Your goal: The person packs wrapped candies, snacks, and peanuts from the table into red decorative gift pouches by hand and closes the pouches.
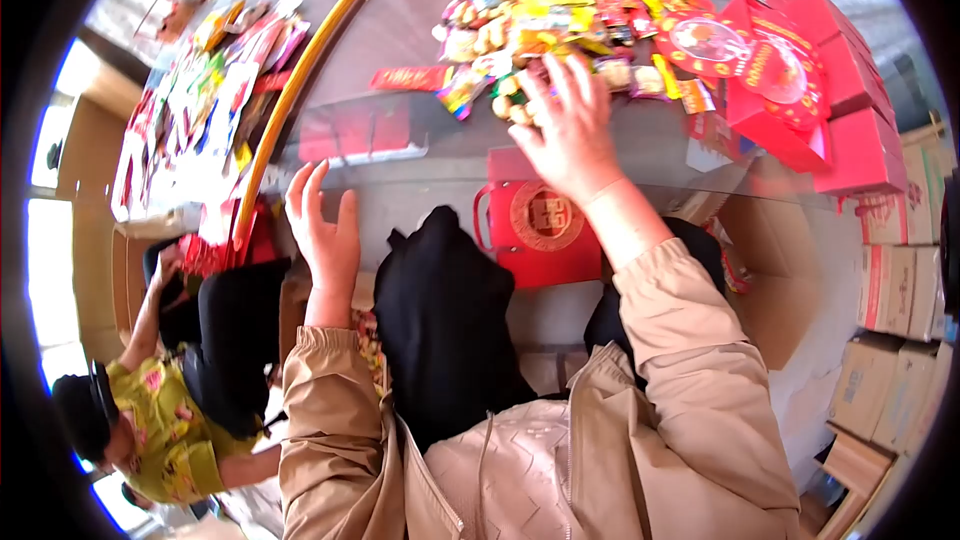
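My right hand (568, 135) reaches over the near edge of a large heap of wrapped candies and peanuts (530, 15), its fingers spread and touching the pieces there. Just below its wrist is a red gift box (545, 230) with a round gold emblem and a side handle, partly behind my forearm. To the left, my left hand (325, 225) is raised near the table edge with fingers apart and nothing in it. A flat red packet (412, 78) lies left of the heap.
A yellow strip (320, 50) divides the table (345, 60). Mixed packets (215, 90) lie beyond it. Red boxes (850, 90) are stacked at the right, near cardboard cartons (885, 290). A co-worker in a patterned yellow-green shirt (165, 420) sits at the left.
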A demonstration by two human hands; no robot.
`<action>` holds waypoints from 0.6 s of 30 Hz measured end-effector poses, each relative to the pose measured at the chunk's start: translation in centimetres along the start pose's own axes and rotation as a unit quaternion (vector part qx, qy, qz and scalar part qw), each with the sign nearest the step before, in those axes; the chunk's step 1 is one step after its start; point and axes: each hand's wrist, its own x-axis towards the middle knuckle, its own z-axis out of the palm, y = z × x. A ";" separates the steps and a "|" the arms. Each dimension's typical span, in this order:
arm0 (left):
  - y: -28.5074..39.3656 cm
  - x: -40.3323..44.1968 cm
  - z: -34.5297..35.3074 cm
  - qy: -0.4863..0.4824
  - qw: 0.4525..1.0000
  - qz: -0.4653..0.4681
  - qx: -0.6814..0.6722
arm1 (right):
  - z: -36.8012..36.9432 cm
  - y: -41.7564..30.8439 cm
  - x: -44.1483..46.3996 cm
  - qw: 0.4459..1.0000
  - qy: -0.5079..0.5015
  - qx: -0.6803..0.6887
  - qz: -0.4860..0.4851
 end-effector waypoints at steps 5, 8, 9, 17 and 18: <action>-11.5 -12.1 -4.6 0.083 0.974 -0.206 -0.050 | 0.4 0.1 0.0 1.000 -0.011 -0.017 -0.015; -18.1 -21.7 -6.1 0.067 0.943 -0.314 0.091 | 0.5 0.0 0.0 0.999 -0.024 -0.019 -0.021; -19.0 -24.2 -6.2 0.060 0.917 -0.392 0.048 | 0.5 0.0 0.0 0.999 -0.028 -0.020 -0.020; -19.0 -30.1 -4.4 -0.136 0.861 -0.478 0.108 | 0.8 0.0 0.0 0.998 -0.044 -0.038 -0.030; -19.3 -29.3 -4.1 -0.146 0.873 -0.452 0.112 | 0.8 0.0 0.0 0.998 -0.044 -0.035 -0.029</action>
